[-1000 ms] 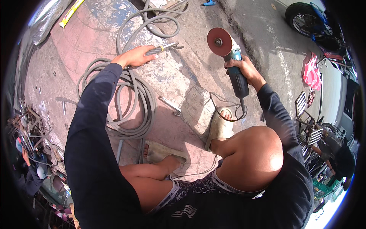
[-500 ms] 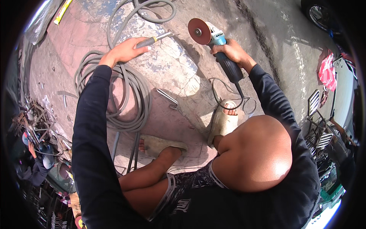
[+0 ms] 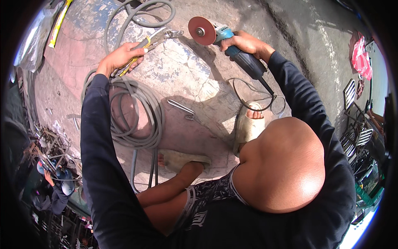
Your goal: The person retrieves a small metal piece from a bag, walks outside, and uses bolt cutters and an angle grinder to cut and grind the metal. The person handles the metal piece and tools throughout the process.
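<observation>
My left hand (image 3: 123, 57) is closed around yellow-and-grey handled locking pliers (image 3: 156, 37), whose jaws point right and end at a small metal piece (image 3: 175, 34) I cannot make out fully. In my right hand (image 3: 248, 45) is a teal-and-black angle grinder (image 3: 245, 63), gripped round its body. Its reddish-brown disc (image 3: 198, 40) faces up and left, a short gap from the pliers' tip. The disc looks sharp, but I cannot tell whether it spins. A black cord (image 3: 270, 88) trails from the grinder's rear toward my foot.
Below my left hand lies a coil of thick grey cable (image 3: 154, 124), with more loops (image 3: 168, 16) beyond. A hooked metal rod (image 3: 181, 107) rests on the cracked concrete ground between my sandals. Another person (image 3: 58, 191) works at far left among metal frames. Pink plastic (image 3: 361, 58) hangs at right.
My left hand has moved slightly left and turned, so the pliers' yellow handles and jaws now show. The grinder has shifted slightly left. The view has shifted a little.
</observation>
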Demonstrator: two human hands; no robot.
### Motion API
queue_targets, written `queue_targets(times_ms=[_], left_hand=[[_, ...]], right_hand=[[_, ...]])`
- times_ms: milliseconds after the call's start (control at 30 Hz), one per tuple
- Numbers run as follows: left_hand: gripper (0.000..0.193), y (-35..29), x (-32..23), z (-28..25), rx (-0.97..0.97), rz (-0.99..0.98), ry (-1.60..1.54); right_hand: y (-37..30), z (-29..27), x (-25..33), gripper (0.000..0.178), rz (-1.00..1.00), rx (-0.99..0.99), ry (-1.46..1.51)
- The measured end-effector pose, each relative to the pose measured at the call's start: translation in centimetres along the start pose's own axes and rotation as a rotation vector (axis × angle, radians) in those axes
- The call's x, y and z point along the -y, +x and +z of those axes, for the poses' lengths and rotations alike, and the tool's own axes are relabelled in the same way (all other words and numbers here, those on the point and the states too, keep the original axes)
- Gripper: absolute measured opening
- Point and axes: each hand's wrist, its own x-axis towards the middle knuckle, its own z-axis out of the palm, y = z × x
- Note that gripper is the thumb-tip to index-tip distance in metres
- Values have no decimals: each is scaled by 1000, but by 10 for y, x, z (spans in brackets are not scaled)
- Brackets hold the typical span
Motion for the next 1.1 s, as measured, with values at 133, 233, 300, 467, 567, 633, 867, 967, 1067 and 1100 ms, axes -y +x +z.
queue_targets(times_ms=[133, 233, 300, 467, 567, 633, 867, 967, 1067, 1100], left_hand=[[30, -7, 0, 18, -113, 77, 403], [63, -14, 17, 64, -442, 334, 924], [71, -16, 29, 88, -582, 322, 1109], [72, -12, 43, 110, -768, 387, 1339], [72, -10, 42, 107, -748, 387, 1346], [72, -10, 40, 106, -745, 389, 1344], [72, -10, 40, 108, -760, 369, 1373], [73, -9, 42, 108, -769, 398, 1354], [74, -9, 43, 107, -767, 383, 1371], [74, -9, 42, 107, -771, 387, 1372]], right_hand=[[0, 2, 3, 47, -17, -50, -106], [-4, 2, 9, 53, -40, -92, -245], [-5, 3, 11, 59, -59, -127, -354], [5, 7, 8, 60, -96, -184, -460], [17, 6, 4, 58, -66, -175, -473], [24, 6, 2, 62, -97, -155, -473], [33, 13, -8, 62, -109, -140, -430], [35, 14, -11, 63, -104, -155, -421], [35, 14, -9, 63, -99, -165, -441], [34, 14, -8, 62, -98, -165, -449]])
